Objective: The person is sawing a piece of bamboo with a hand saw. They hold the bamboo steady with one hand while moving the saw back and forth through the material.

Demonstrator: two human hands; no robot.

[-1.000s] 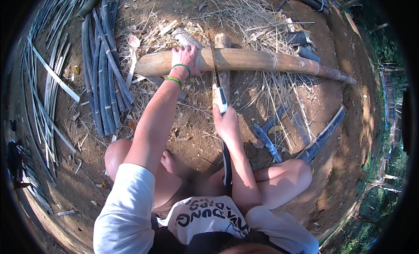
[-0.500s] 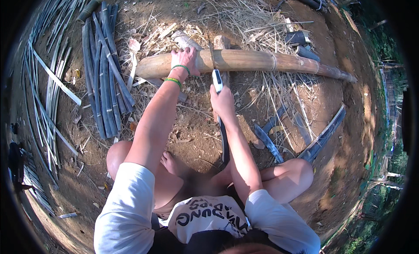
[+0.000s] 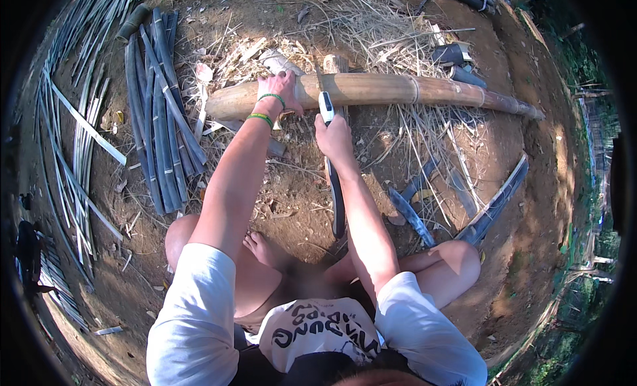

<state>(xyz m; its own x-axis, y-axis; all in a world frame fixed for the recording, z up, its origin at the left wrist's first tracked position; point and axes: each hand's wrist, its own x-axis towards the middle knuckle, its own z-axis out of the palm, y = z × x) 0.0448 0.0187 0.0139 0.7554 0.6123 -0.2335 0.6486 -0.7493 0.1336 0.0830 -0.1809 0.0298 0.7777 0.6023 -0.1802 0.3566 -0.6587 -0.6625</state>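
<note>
A thick tan bamboo pole (image 3: 378, 89) lies crosswise in front of me, its wider end on the left. My left hand (image 3: 280, 92) presses on it near that end, fingers over the far side and thumb apart on the near side. My right hand (image 3: 334, 138) is wrapped around the long dark and white handle of a hand saw (image 3: 326, 106). The saw's thin blade lies across the pole, just right of my left hand. Whether the teeth have cut into the wood I cannot tell.
Under the pole stands a wooden support (image 3: 336, 64). Dark split bamboo pieces (image 3: 159, 120) and thin strips (image 3: 86, 127) lie on the left. Straw and shavings (image 3: 391, 41) cover the ground beyond the pole. Curved bamboo offcuts (image 3: 494, 200) rest near my right knee.
My right hand and the saw have moved forward, away from me, and slightly left. My left hand stays on the pole, which lies almost where it was.
</note>
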